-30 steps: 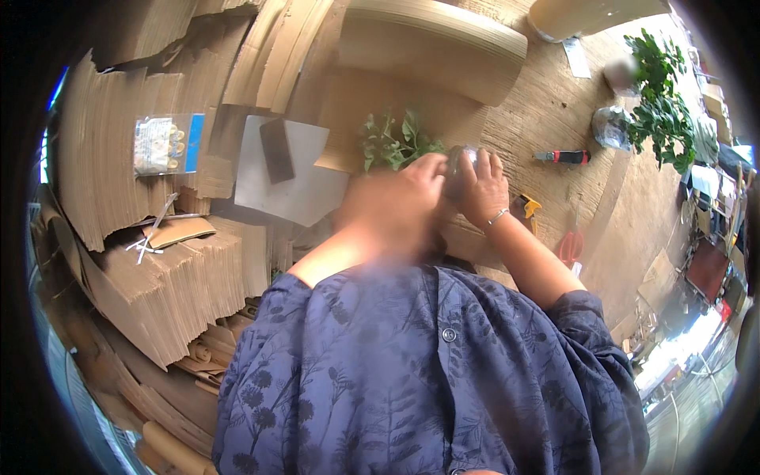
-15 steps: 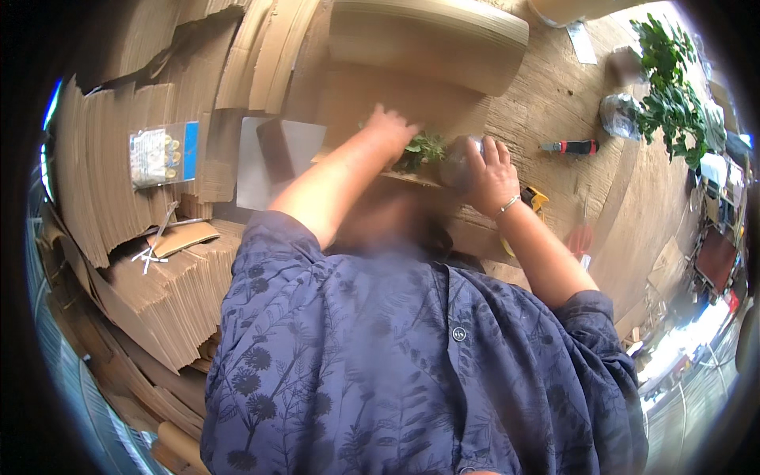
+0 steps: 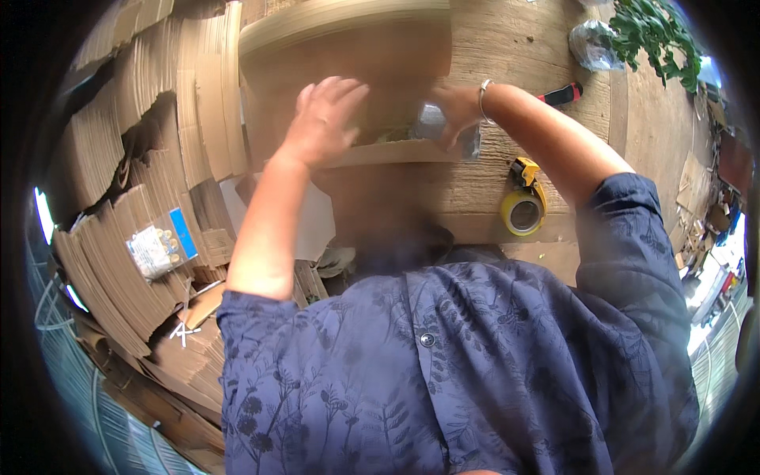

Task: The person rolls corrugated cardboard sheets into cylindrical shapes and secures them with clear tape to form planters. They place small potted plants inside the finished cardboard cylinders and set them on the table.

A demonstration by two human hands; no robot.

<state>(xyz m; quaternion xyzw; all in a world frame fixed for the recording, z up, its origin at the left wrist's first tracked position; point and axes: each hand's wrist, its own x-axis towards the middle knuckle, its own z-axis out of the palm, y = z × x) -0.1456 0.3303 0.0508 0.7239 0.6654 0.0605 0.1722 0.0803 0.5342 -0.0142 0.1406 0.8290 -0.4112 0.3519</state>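
Observation:
My left hand [image 3: 326, 117] is raised over an opened piece of cardboard [image 3: 277, 95], fingers spread, with nothing in it. Across from it, my right hand [image 3: 459, 115], wearing a bracelet, closes around a plastic-wrapped plant pot [image 3: 431, 121] at the cardboard's right end. Motion smears its fingertips, and the hand covers part of the pot. Some blurred greenery [image 3: 386, 136] shows faintly between the hands, behind the near cardboard edge [image 3: 396, 153].
A tape dispenser with yellow tape [image 3: 523, 207] lies near my right forearm. Beyond that forearm is a red and black handled tool [image 3: 564, 94]. A leafy plant [image 3: 653, 38] with a plastic-wrapped pot [image 3: 594, 46] stands far right. Stacked cardboard [image 3: 111, 269] fills the left, with a plastic packet [image 3: 162, 244] against it.
The view has shifted. My left hand has come away from the plant, its fingers now spread. My right hand has moved inward with the wrapped pot, and the greenery now sits lower within the cardboard.

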